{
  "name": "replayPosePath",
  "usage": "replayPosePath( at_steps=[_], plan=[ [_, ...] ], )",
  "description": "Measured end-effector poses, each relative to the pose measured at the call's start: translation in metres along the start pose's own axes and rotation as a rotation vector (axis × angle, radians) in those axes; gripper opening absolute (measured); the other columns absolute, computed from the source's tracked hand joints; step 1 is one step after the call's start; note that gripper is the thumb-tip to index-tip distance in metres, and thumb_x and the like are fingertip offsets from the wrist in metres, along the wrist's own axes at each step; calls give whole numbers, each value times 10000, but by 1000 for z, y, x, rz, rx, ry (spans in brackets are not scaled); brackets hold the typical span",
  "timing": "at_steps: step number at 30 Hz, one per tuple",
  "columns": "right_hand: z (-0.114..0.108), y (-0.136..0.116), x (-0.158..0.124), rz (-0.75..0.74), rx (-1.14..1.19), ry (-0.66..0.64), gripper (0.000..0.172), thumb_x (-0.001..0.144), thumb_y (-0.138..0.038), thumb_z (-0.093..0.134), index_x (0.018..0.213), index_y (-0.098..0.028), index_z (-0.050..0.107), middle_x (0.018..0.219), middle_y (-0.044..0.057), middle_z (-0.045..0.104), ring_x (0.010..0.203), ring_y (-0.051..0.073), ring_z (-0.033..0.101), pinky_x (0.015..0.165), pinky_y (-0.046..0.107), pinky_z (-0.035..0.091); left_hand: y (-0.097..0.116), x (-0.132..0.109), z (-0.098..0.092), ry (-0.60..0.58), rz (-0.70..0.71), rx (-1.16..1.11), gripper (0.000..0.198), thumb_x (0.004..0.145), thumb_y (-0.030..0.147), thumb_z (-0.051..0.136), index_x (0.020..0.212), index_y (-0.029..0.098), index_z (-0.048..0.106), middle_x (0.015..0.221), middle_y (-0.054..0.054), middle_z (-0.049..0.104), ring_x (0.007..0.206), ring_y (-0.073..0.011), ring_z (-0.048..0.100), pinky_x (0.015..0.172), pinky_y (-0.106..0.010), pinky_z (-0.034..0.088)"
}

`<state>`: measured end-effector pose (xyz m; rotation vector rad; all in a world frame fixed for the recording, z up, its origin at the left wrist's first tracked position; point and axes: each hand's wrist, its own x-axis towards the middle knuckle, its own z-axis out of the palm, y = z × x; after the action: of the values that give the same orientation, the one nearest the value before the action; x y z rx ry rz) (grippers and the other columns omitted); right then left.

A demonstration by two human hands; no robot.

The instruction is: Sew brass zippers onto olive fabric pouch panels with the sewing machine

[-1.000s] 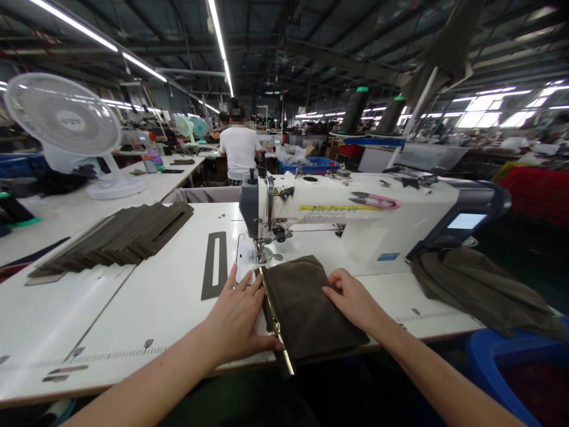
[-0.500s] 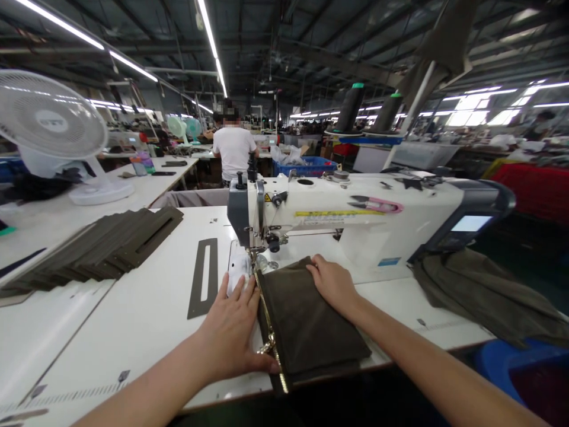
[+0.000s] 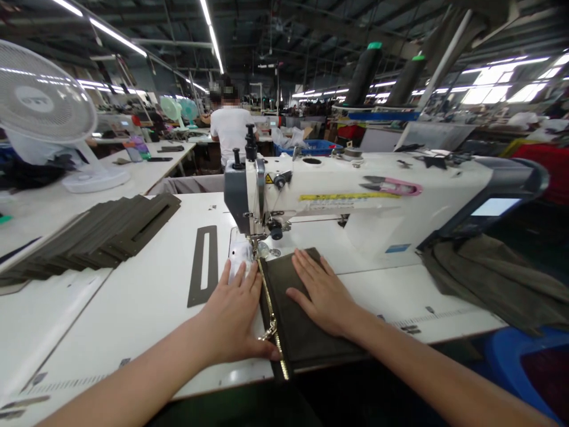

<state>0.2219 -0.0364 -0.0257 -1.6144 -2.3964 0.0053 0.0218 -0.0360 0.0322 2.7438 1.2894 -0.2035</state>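
Note:
A folded dark olive fabric piece point(image 3: 311, 338) lies on the white sewing table, its far end close to the needle of the sewing machine point(image 3: 329, 184). Along its left edge runs a gold-toothed zipper point(image 3: 267, 290) with a metal slider near my left thumb. My left hand point(image 3: 233, 317) rests beside the zipper, fingers spread and pointing at the presser foot point(image 3: 255, 246), thumb touching the zipper's near part. Flat on top of the fabric lies my right hand point(image 3: 322, 290), fingers stretched out. The fabric beneath that palm is hidden.
Left of the needle lies an olive frame-shaped piece with a slot point(image 3: 194, 284). A fanned stack of similar pieces point(image 3: 102, 237) sits farther left, near a white fan point(image 3: 48, 112). Thread snips point(image 3: 393, 185) rest on the machine; loose olive cloth point(image 3: 493, 279) lies at right.
My right hand has shifted from gripping the fabric's far right edge to lying flat on it. My left hand stays beside the zipper. The camera view has shifted slightly.

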Motion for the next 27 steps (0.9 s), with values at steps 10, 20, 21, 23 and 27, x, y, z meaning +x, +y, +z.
replayPosePath(
  at_steps=[10,20,21,23,27],
  plan=[
    [-18,-32,-27,-179,-9,-1,675,876,-519,331,1373,-67,263,1435,157,206,1336,261,124,1070,513,129,-1,-2,5,21,11,-9,1153,526,796,503,1336,4,282,1413,-270,176,1301,-430,130,1036,-588,41],
    [-13,-28,0,-176,72,4,455,894,-217,307,1314,-59,380,1398,137,314,1305,218,249,1059,457,229,26,-53,8,240,73,-230,211,813,388,553,934,231,624,1160,-59,567,1117,-231,488,1082,-498,96],
    [-9,-29,1,-174,59,10,451,893,-212,304,1307,-53,391,1394,138,321,1302,222,256,1060,456,227,32,-62,10,233,100,-279,142,830,331,537,905,251,627,1121,-37,581,1073,-204,515,1086,-484,105],
    [-4,-30,1,-169,35,20,451,895,-218,298,1302,-52,399,1391,134,328,1297,226,269,1061,453,226,39,-78,14,215,190,-354,124,838,314,525,908,280,622,1108,-11,584,1038,-178,531,1097,-456,112],
    [-5,-33,0,-160,12,12,457,889,-224,306,1308,-66,396,1392,125,332,1287,228,290,1045,446,256,16,-86,16,288,134,-293,376,846,422,489,1187,262,498,1266,-57,502,1170,-205,447,1101,-431,161]
  ],
)
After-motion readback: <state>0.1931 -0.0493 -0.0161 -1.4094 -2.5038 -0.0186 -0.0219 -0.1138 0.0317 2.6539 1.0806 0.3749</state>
